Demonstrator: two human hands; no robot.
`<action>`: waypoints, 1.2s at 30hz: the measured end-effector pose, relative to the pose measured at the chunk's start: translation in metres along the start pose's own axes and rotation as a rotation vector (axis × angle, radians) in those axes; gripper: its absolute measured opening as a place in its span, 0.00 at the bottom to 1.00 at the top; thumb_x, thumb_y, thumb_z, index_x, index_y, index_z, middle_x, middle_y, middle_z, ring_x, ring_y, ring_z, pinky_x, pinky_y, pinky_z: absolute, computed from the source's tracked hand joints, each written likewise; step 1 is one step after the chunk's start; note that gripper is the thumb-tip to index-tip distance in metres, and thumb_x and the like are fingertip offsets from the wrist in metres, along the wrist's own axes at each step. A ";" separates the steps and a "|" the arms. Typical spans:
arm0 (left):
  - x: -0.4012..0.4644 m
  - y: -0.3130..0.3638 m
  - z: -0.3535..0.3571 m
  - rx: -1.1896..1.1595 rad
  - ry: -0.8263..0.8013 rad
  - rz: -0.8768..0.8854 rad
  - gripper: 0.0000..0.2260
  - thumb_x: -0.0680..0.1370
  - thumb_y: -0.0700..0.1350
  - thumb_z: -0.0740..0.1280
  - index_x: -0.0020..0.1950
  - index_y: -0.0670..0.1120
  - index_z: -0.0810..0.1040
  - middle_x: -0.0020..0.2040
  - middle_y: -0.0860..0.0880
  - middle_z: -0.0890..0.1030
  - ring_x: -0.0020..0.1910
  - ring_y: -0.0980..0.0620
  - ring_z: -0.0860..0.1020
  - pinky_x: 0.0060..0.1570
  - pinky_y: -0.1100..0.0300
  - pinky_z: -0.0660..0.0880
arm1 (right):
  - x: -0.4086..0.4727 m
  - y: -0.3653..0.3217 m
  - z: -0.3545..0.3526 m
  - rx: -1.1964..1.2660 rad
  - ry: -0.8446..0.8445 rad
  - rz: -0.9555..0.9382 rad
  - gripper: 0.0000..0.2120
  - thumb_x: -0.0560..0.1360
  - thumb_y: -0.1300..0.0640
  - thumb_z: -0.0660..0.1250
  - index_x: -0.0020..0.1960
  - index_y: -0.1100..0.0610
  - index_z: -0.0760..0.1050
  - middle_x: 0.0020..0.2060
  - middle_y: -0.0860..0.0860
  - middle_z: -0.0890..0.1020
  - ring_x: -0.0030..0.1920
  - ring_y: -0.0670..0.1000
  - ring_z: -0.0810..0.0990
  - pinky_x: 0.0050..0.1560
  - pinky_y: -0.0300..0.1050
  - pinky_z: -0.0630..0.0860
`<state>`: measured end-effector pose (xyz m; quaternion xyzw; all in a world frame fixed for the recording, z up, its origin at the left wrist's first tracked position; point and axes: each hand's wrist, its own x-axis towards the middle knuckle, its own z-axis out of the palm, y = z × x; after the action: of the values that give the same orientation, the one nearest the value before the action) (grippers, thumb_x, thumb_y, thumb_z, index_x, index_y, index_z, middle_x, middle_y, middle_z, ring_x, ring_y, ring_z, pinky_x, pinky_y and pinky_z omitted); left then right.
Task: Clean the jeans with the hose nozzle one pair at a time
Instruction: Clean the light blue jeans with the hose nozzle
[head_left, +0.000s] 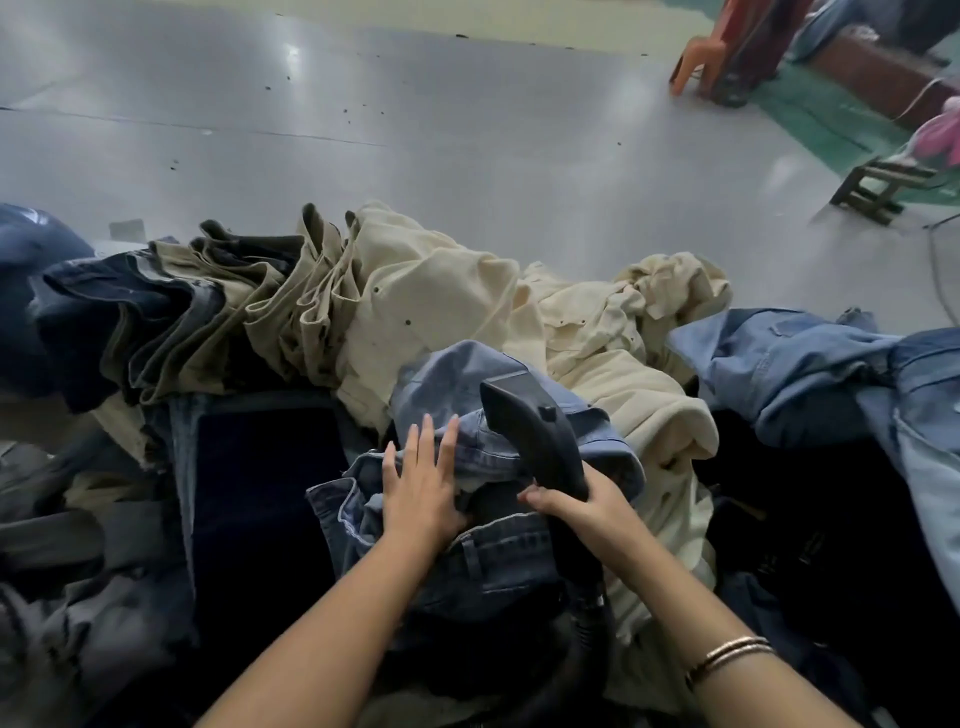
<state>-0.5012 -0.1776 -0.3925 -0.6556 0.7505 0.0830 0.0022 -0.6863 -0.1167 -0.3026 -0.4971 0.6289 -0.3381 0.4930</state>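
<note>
Two hands work: left hand presses flat on blue jeans, right hand grips the hose nozzle.

Two hands, one hose nozzle, two bracelets, one orange plastic chair.

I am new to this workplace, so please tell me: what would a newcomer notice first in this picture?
First, the two hands at the bottom centre: the right hand grips a dark hose nozzle, while the left hand presses flat on a pair of blue jeans. Behind them lies a big cream-coloured heap of garments, with folded dark and khaki trousers stacked to its left.
</note>
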 end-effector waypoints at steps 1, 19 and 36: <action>0.011 0.003 -0.003 0.009 -0.022 -0.008 0.43 0.72 0.58 0.68 0.77 0.51 0.43 0.75 0.44 0.61 0.74 0.45 0.60 0.72 0.48 0.52 | 0.000 0.003 -0.001 -0.031 -0.011 0.002 0.07 0.67 0.54 0.76 0.43 0.51 0.80 0.41 0.47 0.86 0.47 0.47 0.82 0.53 0.44 0.75; 0.063 -0.041 -0.101 -1.039 -0.472 -0.212 0.14 0.80 0.47 0.61 0.53 0.41 0.83 0.54 0.41 0.83 0.55 0.42 0.79 0.46 0.59 0.78 | 0.004 -0.017 -0.057 0.464 0.372 -0.208 0.06 0.73 0.65 0.68 0.42 0.57 0.83 0.43 0.56 0.85 0.30 0.47 0.80 0.26 0.39 0.76; 0.030 -0.026 -0.171 -1.890 -0.511 0.103 0.09 0.70 0.44 0.71 0.45 0.39 0.85 0.43 0.42 0.85 0.46 0.46 0.82 0.45 0.60 0.79 | 0.003 -0.001 -0.066 0.415 0.255 -0.122 0.07 0.75 0.66 0.67 0.41 0.59 0.82 0.42 0.56 0.86 0.31 0.49 0.81 0.26 0.42 0.77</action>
<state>-0.4615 -0.2322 -0.2300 -0.3160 0.3795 0.7893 -0.3649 -0.7488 -0.1241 -0.2841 -0.3755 0.5723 -0.5490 0.4797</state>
